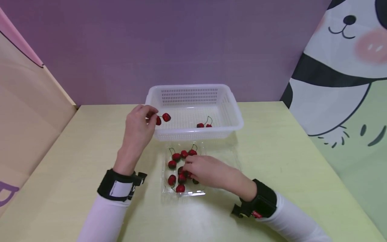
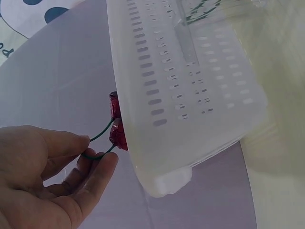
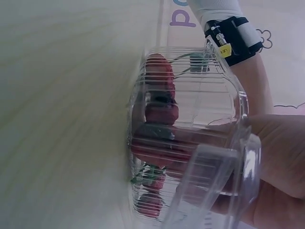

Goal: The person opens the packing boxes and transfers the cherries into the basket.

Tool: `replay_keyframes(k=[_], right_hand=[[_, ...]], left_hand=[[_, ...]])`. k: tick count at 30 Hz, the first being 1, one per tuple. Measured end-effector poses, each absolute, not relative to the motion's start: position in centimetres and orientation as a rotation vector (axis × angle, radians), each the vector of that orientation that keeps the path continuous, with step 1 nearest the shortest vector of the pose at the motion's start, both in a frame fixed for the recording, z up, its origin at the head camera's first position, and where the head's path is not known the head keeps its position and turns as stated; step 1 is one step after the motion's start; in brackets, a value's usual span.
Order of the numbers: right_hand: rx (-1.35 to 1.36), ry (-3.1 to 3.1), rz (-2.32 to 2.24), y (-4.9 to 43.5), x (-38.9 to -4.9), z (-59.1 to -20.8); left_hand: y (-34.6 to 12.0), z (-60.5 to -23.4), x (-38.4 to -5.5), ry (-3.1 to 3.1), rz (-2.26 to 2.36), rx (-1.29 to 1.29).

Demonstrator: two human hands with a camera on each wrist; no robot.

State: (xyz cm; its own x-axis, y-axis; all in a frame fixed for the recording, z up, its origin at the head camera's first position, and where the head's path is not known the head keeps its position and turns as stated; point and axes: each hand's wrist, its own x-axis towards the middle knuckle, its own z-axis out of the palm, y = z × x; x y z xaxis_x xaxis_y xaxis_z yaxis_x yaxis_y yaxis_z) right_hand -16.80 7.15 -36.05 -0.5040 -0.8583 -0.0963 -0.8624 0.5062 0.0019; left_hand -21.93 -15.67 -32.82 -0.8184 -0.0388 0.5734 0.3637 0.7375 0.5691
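Green stems joined to a pair of cherries (image 1: 166, 117) are pinched between the thumb and fingers of my left hand (image 1: 138, 129). The two cherries hang at the left end of a white perforated basket (image 1: 193, 134); in the left wrist view they show past its rim. My right hand (image 1: 208, 171) reaches down into a clear plastic box (image 1: 198, 193), its fingers among the cherries (image 1: 181, 178) there. Fingertips are partly hidden, so I cannot tell whether they grip one. Several more cherries, some with stems, lie around them in the box.
Inside the basket, toward its right, lie two cherries (image 1: 200, 125) with stems. The box stands directly in front of the basket on the pale wooden table (image 1: 287, 161). A purple panel (image 1: 187, 43) rises behind, with printed panels at both sides.
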Motion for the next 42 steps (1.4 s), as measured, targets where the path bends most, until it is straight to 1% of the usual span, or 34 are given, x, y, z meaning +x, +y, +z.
replay_keyframes(k=[13, 42], right_hand=[[-1.425, 2.604, -0.041, 7.02, -16.88, -36.26], [-1.459, 2.606, -0.039, 7.15, -16.82, -35.82]], left_hand=[[-15.68, -33.06, -21.98, -2.396, -0.942, -0.235], [-15.87, -33.08, -21.83, -2.452, -0.856, -0.211]])
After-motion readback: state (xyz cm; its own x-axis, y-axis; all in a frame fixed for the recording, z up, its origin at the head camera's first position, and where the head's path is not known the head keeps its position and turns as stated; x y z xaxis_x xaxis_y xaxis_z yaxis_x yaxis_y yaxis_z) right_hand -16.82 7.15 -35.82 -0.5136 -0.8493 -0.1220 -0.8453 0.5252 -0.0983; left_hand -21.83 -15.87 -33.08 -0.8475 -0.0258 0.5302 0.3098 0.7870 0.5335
